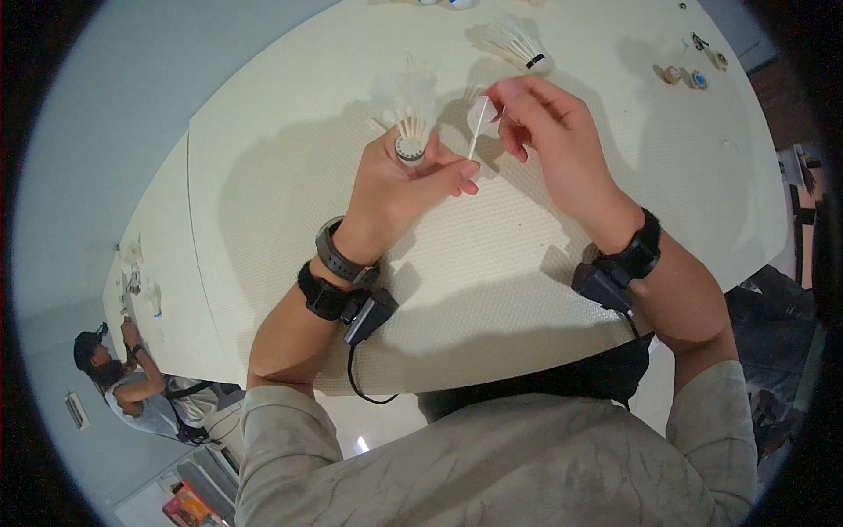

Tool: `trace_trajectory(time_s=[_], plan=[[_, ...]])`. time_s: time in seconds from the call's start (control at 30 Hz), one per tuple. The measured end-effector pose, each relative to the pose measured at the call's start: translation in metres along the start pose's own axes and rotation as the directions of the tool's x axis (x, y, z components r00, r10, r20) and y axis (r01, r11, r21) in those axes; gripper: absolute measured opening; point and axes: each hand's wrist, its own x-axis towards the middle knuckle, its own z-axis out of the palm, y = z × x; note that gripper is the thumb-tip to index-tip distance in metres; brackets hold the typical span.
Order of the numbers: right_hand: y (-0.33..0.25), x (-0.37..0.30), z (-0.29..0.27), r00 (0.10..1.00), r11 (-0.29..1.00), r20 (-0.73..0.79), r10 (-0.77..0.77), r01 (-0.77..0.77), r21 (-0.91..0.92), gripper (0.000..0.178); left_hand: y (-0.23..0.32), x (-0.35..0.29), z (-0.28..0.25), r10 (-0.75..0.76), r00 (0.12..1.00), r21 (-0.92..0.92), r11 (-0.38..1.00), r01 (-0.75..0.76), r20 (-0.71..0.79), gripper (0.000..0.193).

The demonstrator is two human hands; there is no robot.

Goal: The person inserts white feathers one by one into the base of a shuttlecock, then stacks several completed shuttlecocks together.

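Note:
My left hand (391,184) is closed around a white feather shuttlecock (411,145), its cork end tilted toward me and its feathers pointing away. The thumb and a fingertip of that hand also pinch the quill end of a single loose white feather (477,132). At the feather's wide upper end, the fingertips of my right hand (553,132) are closed on the vane. Farther back on the table, another shuttlecock (518,46) lies on its side, with a dark band by its cork.
Several small round pieces (698,79) lie at the far right of the white textured table (299,290). White and blue objects (458,3) sit at the far edge. At left, another person (140,386) works by an adjoining tabletop.

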Motion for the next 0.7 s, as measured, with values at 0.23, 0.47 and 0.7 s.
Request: trace_trajectory(time_s=[0.23,0.47,0.7], plan=[[-0.002,-0.002,0.009,0.996,0.994,0.067,0.058,-0.064,0.084,0.023,0.002,0.002,-0.001,-0.035,0.998,-0.123,0.992,0.028,-0.050,0.027],[0.001,-0.002,0.004,0.997,0.991,0.056,-0.053,0.059,-0.117,0.023,-0.002,0.002,-0.003,-0.003,0.999,-0.116,0.993,-0.001,-0.033,0.023],[0.009,-0.002,0.004,0.991,0.967,0.034,-0.130,0.135,-0.217,0.023,-0.003,0.002,-0.001,0.006,0.999,-0.091,0.996,-0.010,-0.048,0.016]])
